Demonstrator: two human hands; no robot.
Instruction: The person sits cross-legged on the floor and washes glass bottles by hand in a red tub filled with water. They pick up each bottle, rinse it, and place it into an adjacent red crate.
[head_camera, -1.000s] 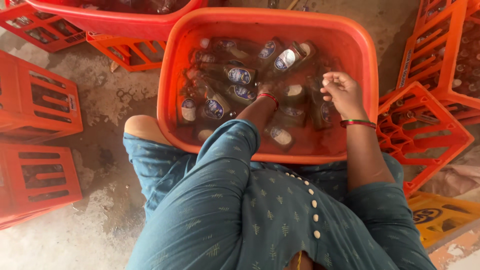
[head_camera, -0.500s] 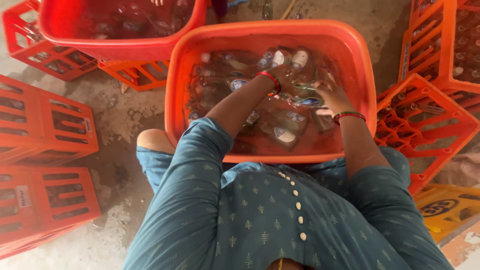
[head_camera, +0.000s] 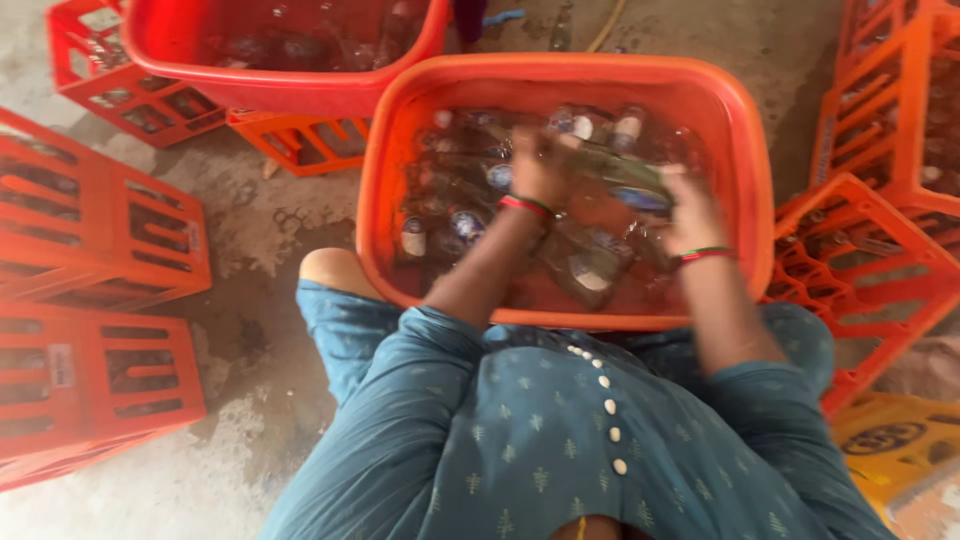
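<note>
Head view, looking straight down over a person in a teal dotted garment, bent above an orange tub of water and glass bottles.

Left hand: arm reaches forward from the lower middle, forearm slanting up and right, red bangle at the wrist. Hand sits over the tub's upper middle, fingers curled around one end of a dark bottle. Motion blur; grip looks closed on it.

Right hand: forearm comes up from the lower right, nearly vertical, red and green bangles at the wrist. Hand lies at the bottle's other end, toward the tub's right wall. Fingers bent onto the bottle, though blur hides the exact hold.

The bottle runs roughly level between the two hands, in the upper half of the tub, above the other bottles lying in the water.

Edges and room: tub's near rim sits just in front of the person's chest; a bare knee touches or nearly touches its lower left corner. A second red tub overlaps the far left rim. Orange crates stand well apart to the left, with bare wet floor between. On the right, crates press against the tub's side, leaving little room there.
</note>
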